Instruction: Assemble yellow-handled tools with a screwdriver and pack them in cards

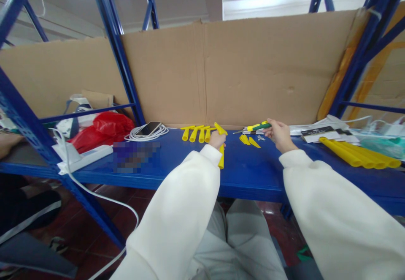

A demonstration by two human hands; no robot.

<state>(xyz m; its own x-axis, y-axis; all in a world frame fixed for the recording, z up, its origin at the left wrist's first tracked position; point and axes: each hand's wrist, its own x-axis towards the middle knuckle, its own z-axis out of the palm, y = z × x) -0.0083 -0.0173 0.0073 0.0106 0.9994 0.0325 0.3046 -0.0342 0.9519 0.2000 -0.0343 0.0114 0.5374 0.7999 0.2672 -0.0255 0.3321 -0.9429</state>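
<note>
My left hand (216,140) is closed around a yellow plastic tube piece (222,161) with a flared upper end, held upright over the blue shelf. In my right hand (281,134) is a screwdriver (261,126) with a green and yellow handle, its shaft pointing left. Several similar yellow tube pieces (201,135) stand in a row just left of my left hand. Between the hands lie small curved yellow pieces (253,142). Tiny metal parts (261,137), perhaps screws, lie near my right fingertips.
More long yellow tubes (357,153) lie at right beside a black-and-white box (319,134). At left are a phone (149,128) on a coiled white cable (131,135), a power strip (91,155) and a red bag (101,130). Another person's leg (34,210) shows far left. Cardboard (262,69) stands behind.
</note>
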